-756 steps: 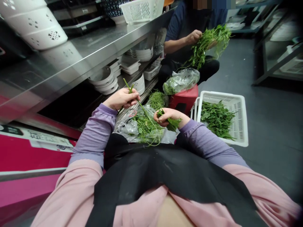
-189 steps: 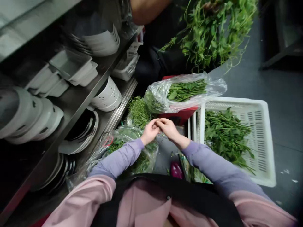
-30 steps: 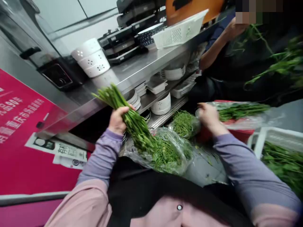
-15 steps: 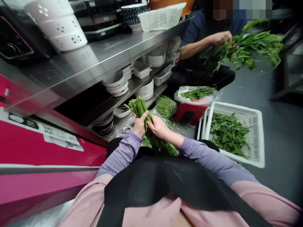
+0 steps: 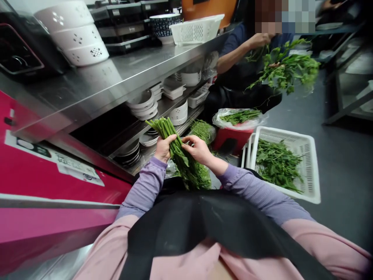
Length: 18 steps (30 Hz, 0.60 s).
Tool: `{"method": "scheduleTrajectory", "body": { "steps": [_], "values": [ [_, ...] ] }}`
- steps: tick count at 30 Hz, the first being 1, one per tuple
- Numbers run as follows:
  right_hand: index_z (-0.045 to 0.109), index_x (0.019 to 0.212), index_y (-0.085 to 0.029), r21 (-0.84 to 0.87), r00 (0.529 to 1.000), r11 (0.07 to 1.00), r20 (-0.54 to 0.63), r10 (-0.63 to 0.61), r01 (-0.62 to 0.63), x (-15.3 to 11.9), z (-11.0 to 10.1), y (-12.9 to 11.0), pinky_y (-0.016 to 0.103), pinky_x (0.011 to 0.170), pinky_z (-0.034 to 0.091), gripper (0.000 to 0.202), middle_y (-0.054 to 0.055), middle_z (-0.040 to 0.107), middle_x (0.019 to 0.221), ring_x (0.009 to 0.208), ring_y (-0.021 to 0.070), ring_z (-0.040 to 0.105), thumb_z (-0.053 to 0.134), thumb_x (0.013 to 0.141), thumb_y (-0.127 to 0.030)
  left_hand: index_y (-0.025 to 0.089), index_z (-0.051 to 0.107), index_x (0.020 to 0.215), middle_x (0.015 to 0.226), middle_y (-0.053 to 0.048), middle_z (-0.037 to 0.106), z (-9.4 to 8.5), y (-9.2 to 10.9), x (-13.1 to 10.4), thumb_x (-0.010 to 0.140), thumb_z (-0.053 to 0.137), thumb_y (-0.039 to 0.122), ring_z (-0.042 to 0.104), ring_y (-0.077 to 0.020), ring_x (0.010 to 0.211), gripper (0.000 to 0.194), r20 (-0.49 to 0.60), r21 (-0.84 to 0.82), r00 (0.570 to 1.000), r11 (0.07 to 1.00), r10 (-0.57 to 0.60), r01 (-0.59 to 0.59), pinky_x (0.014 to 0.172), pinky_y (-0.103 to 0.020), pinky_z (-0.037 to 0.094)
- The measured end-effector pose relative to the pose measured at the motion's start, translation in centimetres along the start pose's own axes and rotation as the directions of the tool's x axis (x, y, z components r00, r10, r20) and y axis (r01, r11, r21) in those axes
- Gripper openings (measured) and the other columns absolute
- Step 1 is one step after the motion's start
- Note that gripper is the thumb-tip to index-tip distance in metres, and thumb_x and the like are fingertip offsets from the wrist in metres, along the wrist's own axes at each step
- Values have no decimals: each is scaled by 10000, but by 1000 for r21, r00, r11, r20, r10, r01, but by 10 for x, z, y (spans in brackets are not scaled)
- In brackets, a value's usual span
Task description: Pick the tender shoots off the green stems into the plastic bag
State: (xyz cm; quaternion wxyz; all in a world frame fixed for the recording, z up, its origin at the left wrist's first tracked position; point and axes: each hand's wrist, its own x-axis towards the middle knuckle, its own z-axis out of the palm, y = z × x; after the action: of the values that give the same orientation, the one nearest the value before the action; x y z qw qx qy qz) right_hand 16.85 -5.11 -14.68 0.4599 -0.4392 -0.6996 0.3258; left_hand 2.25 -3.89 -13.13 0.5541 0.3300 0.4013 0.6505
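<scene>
My left hand (image 5: 164,149) is wrapped around a bunch of leafy greens (image 5: 188,165) with long green stems. The cut stem ends point up and away to the left, and the leaves hang down toward my lap. At the bunch's right side my right hand (image 5: 200,151) is closed, thumb and fingers pinched on the greens at the edge of the stems. Exactly how many stems it pinches is hidden. To the right, a white plastic basket (image 5: 314,167) holds more loose greens (image 5: 276,163).
A red container (image 5: 231,142) bears greens in a clear plastic bag (image 5: 217,118). Thin greens (image 5: 201,130) lie beside it. Shelves with stacked white dishes (image 5: 142,103) stand left under a steel counter (image 5: 131,74). Across from me, a co-worker's hand (image 5: 259,40) holds greens (image 5: 291,68).
My left hand and the bunch have shifted slightly left. My right hand has moved back from over the stems to a pinch at their right edge. The co-worker's greens have swung lower.
</scene>
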Motion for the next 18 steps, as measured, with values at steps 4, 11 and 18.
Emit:
{"method": "scheduleTrajectory", "body": {
  "steps": [4, 11, 18],
  "values": [
    [613, 802, -182, 6, 998, 998, 38, 56, -57, 8, -2, 5, 315, 710, 473, 108, 28, 633, 792, 728, 159, 563, 554, 750, -257, 132, 644, 692, 633, -40, 644, 1, -5, -2, 514, 765, 223, 664, -212, 650, 233, 80, 36, 997, 999, -5, 2, 626, -326, 522],
    [554, 994, -186, -98, 984, 982, -58, -168, 162, -8, 15, 10, 391, 860, 467, 222, 118, 588, 1036, 954, 222, 551, 480, 864, -351, 135, 602, 620, 586, -27, 616, 13, -9, 7, 489, 765, 255, 648, -200, 604, 241, -98, 108, 994, 994, 40, -29, 578, -303, 503],
    [518, 821, -206, 179, 974, 983, -211, 86, -48, 17, -3, 26, 346, 739, 494, 182, 46, 600, 788, 740, 172, 575, 466, 883, -370, 144, 561, 681, 565, 5, 584, -6, -5, 17, 484, 747, 225, 581, -146, 504, 282, -180, 138, 980, 988, 90, -65, 536, -288, 481]
  ]
}}
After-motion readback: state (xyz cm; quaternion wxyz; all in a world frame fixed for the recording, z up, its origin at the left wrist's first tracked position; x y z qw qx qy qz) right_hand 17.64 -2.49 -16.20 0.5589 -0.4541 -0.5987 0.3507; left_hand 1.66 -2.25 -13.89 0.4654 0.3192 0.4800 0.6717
